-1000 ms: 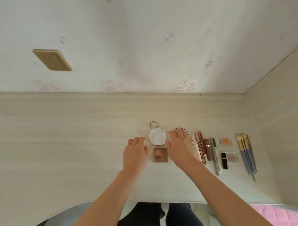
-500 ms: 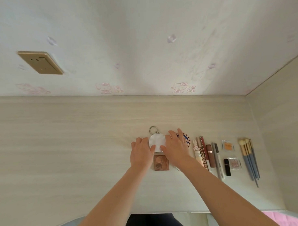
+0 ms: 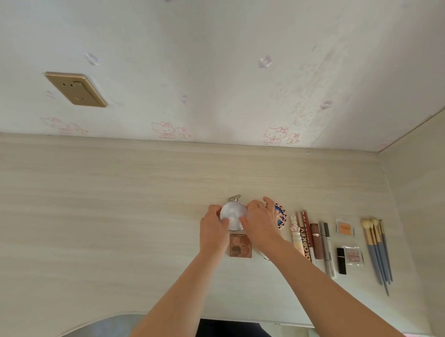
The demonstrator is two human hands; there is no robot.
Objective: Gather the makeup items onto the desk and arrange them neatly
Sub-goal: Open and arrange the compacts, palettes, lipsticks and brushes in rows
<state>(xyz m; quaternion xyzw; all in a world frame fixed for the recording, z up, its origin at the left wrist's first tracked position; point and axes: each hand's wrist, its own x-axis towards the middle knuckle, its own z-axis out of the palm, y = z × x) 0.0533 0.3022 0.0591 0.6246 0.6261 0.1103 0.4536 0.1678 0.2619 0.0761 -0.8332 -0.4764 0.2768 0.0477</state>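
Both hands, left [image 3: 213,230] and right [image 3: 260,223], grasp the round compact [image 3: 233,216] on the desk [image 3: 104,223]

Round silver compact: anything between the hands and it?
Nothing visible. The left hand and right hand already touch the round silver compact from either side, with the brown palette just below, toward the person.

The table [image 3: 117,222] is pale, matt wood-grain laminate. The round compact [image 3: 233,216] has a shiny, metal-looking lid. Two small pans [image 3: 345,227] sit in clear glossy plastic cases. The wall socket [image 3: 75,89] is satin gold.
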